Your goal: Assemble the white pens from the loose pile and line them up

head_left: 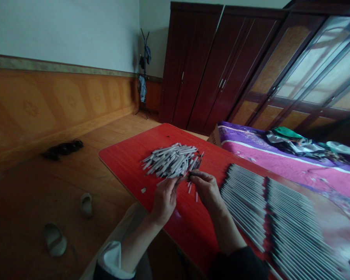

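Note:
A heap of short white plastic sticks lies on the red tabletop, some with dark tips. My left hand reaches to the heap's near edge, and its fingertips are partly hidden by my right hand. My right hand pinches what look like a few dark-tipped sticks at the heap's right end. A few loose pieces lie just below the hands. To the right of my right hand, long white sticks with dark ends lie side by side in tight rows.
A bed with a pink and purple cover runs along the table's right side, with crumpled clothes on it. Dark wooden wardrobes stand behind it. Slippers and dark shoes lie on the wooden floor at left.

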`<move>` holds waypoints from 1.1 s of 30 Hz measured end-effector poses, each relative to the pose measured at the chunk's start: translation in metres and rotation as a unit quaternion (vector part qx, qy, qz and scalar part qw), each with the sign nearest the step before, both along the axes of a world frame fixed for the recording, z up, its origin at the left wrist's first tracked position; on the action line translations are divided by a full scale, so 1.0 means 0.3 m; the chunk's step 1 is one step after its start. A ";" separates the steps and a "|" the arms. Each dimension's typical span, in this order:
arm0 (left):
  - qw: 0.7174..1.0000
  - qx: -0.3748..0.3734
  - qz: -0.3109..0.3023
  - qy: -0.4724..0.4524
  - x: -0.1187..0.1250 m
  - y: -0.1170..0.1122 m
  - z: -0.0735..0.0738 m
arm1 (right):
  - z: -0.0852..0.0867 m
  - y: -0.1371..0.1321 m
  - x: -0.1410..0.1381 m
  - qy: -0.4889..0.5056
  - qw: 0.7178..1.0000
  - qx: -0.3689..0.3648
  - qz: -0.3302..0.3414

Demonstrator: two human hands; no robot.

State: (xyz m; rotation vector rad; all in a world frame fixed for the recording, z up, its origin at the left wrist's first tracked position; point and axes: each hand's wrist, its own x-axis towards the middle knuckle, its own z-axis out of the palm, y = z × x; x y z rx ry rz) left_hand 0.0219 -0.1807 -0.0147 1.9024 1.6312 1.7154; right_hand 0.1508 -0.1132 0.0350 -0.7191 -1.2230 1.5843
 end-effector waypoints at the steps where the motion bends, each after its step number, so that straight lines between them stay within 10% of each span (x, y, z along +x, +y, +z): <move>1: 1.000 0.000 0.000 0.000 0.000 0.000 0.000 | 0.000 0.000 0.000 -0.002 1.000 0.005 0.000; 33: 0.993 -0.027 0.056 0.099 -0.001 -0.008 -0.004 | -0.001 0.019 0.013 -0.189 0.973 0.130 -0.017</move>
